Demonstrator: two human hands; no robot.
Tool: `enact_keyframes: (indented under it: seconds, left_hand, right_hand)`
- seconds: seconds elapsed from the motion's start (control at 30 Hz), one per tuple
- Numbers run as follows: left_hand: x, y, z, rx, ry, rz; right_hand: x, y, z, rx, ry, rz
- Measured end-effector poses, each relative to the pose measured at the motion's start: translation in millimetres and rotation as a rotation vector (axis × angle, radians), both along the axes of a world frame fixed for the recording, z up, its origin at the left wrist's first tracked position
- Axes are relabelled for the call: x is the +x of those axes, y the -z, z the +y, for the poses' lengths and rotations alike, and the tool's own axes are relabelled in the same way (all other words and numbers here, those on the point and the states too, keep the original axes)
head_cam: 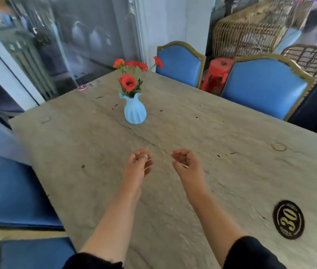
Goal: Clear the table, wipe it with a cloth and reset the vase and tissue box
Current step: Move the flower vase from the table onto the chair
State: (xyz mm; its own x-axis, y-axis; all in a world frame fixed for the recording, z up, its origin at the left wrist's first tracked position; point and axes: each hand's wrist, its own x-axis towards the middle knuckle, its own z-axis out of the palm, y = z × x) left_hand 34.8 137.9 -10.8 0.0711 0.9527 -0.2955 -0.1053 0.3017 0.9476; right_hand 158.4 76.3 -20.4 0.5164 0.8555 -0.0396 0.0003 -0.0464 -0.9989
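Note:
A light blue ribbed vase [135, 110] with red flowers stands upright on the grey stone table [221, 133], left of its middle. My left hand [139, 166] and my right hand [185, 162] hover side by side over the near part of the table, well short of the vase. Both have loosely curled fingers with nothing in them. No tissue box and no cloth are in view.
A small pink round object [81, 87] lies near the far left corner. A black oval plate numbered 30 [288, 219] is fixed at the near right. Small dark specks dot the top. Blue chairs [264, 86] stand at the far side and left, a red stool [216, 76] behind.

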Motion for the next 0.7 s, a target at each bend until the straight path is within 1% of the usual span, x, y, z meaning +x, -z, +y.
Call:
enact_keyframes:
  seconds: [0.1,0.2,0.37,0.43,0.5,0.6,0.7]
  left_hand:
    - [-11.2,3.2,24.3,0.000,-0.044,0.002]
    - [-13.2,11.5,59.1,0.030,-0.064,0.051]
    - [-6.2,35.1,119.9,0.088,-0.145,0.117]
    - [-5.9,46.8,138.8,0.104,-0.162,0.191]
    - [-5.3,58.3,157.3,0.109,-0.164,0.227]
    - [-4.0,73.5,171.2,0.103,-0.163,0.185]
    - [-3.3,85.8,185.4,0.170,-0.144,0.121]
  right_hand:
    - [-13.0,-1.8,37.5,0.002,-0.050,-0.007]
    - [-14.8,0.8,81.5,0.006,-0.089,-0.006]
    - [-2.0,22.2,161.5,-0.049,-0.168,-0.127]
    - [2.3,30.9,190.6,-0.083,-0.189,-0.182]
    - [4.8,37.2,217.1,-0.091,-0.212,-0.199]
    - [3.4,41.5,244.7,-0.089,-0.261,-0.260]
    - [0.1,39.9,266.3,-0.008,-0.254,-0.324]
